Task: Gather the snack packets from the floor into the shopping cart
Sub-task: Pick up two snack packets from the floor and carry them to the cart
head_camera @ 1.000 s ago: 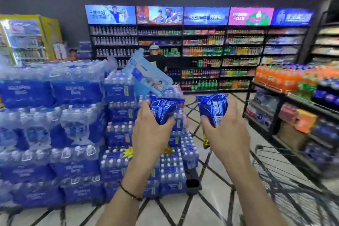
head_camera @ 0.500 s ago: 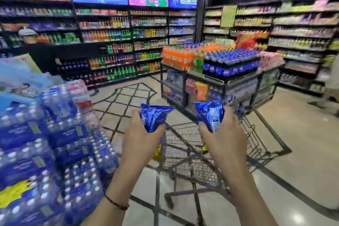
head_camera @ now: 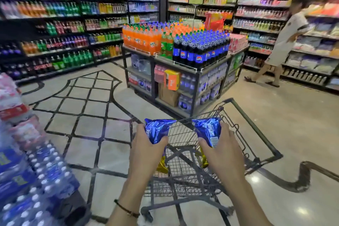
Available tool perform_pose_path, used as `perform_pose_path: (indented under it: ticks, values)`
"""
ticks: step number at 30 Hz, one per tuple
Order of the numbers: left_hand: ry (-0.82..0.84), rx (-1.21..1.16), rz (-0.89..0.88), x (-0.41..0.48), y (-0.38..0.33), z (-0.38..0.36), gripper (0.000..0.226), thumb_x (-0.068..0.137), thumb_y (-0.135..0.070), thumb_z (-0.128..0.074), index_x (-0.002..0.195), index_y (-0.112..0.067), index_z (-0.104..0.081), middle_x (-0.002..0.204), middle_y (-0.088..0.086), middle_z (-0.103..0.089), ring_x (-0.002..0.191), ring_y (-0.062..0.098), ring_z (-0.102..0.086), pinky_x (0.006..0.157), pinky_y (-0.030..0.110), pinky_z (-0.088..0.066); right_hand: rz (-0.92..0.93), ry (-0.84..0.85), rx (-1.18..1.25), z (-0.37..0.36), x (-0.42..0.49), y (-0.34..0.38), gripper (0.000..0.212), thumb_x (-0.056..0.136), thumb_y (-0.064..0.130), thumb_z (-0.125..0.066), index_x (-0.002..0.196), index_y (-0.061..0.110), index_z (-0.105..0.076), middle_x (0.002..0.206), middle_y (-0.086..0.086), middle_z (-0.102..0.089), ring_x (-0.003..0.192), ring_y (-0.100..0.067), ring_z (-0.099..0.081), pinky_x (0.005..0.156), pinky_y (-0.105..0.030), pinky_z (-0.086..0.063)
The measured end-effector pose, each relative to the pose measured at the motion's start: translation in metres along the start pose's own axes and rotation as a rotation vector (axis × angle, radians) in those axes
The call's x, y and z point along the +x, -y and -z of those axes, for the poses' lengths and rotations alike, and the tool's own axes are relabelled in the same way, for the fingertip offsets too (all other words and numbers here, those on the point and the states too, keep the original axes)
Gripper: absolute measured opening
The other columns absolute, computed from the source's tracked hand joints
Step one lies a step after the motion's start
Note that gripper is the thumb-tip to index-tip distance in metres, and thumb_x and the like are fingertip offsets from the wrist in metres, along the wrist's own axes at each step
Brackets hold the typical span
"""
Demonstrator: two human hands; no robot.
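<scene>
Two blue packets [head_camera: 156, 131] [head_camera: 208, 130] gripped in hands [head_camera: 146, 150] [head_camera: 222, 150], above cart [head_camera: 256, 130]

A drinks island [head_camera: 183, 64] stands mid-floor, topped with orange, green and dark cola bottles. Behind it and to its left, dark shelving [head_camera: 64, 24] runs full of coloured bottles; to its right, more shelves [head_camera: 266, 14], with a passer-by [head_camera: 280, 42] before them. The floor [head_camera: 275, 124] is glossy beige tile, black-lined left of the island. Water packs [head_camera: 27, 170] are stacked far left.

I see bright overhead store light glaring off the polished floor [head_camera: 300, 211] at lower right; edges bow and smear, especially the water packs [head_camera: 27, 180] at lower left.
</scene>
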State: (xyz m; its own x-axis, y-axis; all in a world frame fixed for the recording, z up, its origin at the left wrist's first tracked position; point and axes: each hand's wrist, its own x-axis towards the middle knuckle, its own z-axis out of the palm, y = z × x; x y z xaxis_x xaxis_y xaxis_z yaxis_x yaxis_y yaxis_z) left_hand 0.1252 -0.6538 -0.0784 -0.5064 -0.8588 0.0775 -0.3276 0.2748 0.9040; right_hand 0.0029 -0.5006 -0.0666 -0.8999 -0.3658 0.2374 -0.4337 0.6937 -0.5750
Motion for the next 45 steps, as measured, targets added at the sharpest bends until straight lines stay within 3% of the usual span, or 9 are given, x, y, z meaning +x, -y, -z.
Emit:
perform_pose_path:
  ticks: [5, 13, 19, 26, 33, 36, 39, 43, 45]
  values:
    - [0.051, 0.073, 0.007, 0.082, 0.003, -0.032, 0.04, 0.08, -0.039, -0.075, 0.101, -0.035, -0.041, 0.095, -0.01, -0.063, 0.082, 0.01, -0.061, 0.074, 0.041, -0.055, -0.034, 0.011, -0.027, -0.042, 0.06, 0.005, 0.069, 0.087, 0.05, -0.064, 0.14, 0.02, -0.031, 0.123, -0.001, -0.053, 0.1, -0.02, -0.054, 0.072, -0.031, -0.041]
    - [0.111, 0.134, 0.081, 0.167, 0.031, -0.109, 0.042, 0.078, -0.046, -0.073, 0.103, -0.033, -0.041, 0.091, -0.004, -0.067, 0.077, 0.013, -0.066, 0.065, 0.032, -0.052, -0.119, 0.068, -0.06, -0.103, 0.144, -0.034, 0.065, 0.084, 0.049, -0.064, 0.135, 0.02, -0.036, 0.113, -0.003, -0.056, 0.093, -0.025, -0.058, 0.069, -0.036, -0.047]
    - [0.089, 0.189, 0.236, 0.215, 0.063, -0.185, 0.047, 0.072, -0.053, -0.07, 0.098, -0.043, -0.032, 0.088, -0.006, -0.067, 0.077, 0.015, -0.067, 0.069, 0.042, -0.057, -0.149, 0.219, -0.088, -0.165, 0.223, -0.086, 0.064, 0.082, 0.053, -0.062, 0.133, 0.022, -0.037, 0.11, -0.002, -0.057, 0.095, -0.024, -0.06, 0.075, -0.041, -0.054]
    - [0.083, 0.304, 0.45, 0.274, 0.095, -0.275, 0.046, 0.077, -0.044, -0.075, 0.107, -0.027, -0.045, 0.096, -0.004, -0.062, 0.084, 0.018, -0.061, 0.073, 0.044, -0.056, -0.109, 0.4, -0.236, -0.241, 0.315, -0.151, 0.072, 0.089, 0.052, -0.056, 0.143, 0.016, -0.026, 0.128, -0.009, -0.053, 0.102, -0.026, -0.062, 0.067, -0.033, -0.049]
    - [0.158, 0.464, 0.572, 0.312, 0.15, -0.345, 0.071, 0.081, -0.046, -0.075, 0.133, -0.01, -0.042, 0.126, 0.01, -0.052, 0.107, 0.027, -0.057, 0.077, 0.037, -0.051, -0.242, 0.619, -0.209, -0.324, 0.354, -0.209, 0.076, 0.087, 0.049, -0.062, 0.144, 0.013, -0.026, 0.13, -0.014, -0.053, 0.112, -0.034, -0.058, 0.078, -0.042, -0.05]
    - [0.202, 0.449, 0.624, 0.325, 0.181, -0.372, 0.073, 0.077, -0.053, -0.075, 0.127, -0.01, -0.045, 0.123, 0.012, -0.056, 0.101, 0.027, -0.062, 0.077, 0.039, -0.057, -0.365, 0.684, -0.096, -0.368, 0.355, -0.234, 0.076, 0.087, 0.047, -0.065, 0.142, 0.014, -0.025, 0.125, -0.014, -0.055, 0.109, -0.035, -0.058, 0.077, -0.041, -0.047]
    - [0.204, 0.437, 0.69, 0.329, 0.228, -0.401, 0.084, 0.06, -0.067, -0.066, 0.124, -0.017, -0.042, 0.114, 0.007, -0.06, 0.089, 0.025, -0.065, 0.069, 0.043, -0.06, -0.369, 0.72, -0.158, -0.412, 0.353, -0.257, 0.084, 0.088, 0.051, -0.061, 0.149, 0.012, -0.017, 0.14, -0.014, -0.046, 0.119, -0.034, -0.054, 0.083, -0.042, -0.048]
    - [0.205, 0.445, 0.766, 0.33, 0.284, -0.438, 0.084, 0.075, -0.043, -0.077, 0.141, -0.011, -0.036, 0.114, 0.006, -0.054, 0.077, 0.013, -0.056, 0.053, 0.021, -0.044, -0.406, 0.684, -0.13, -0.469, 0.35, -0.285, 0.084, 0.088, 0.048, -0.063, 0.148, 0.012, -0.017, 0.138, -0.014, -0.047, 0.118, -0.036, -0.055, 0.084, -0.044, -0.05]
    - [0.241, 0.484, 0.811, 0.328, 0.325, -0.462, 0.08, 0.067, -0.055, -0.07, 0.13, -0.013, -0.044, 0.109, 0.007, -0.06, 0.077, 0.02, -0.061, 0.054, 0.028, -0.05, -0.415, 0.678, -0.131, -0.501, 0.347, -0.298, 0.082, 0.087, 0.049, -0.063, 0.145, 0.011, -0.02, 0.134, -0.015, -0.05, 0.114, -0.037, -0.057, 0.082, -0.044, -0.052]
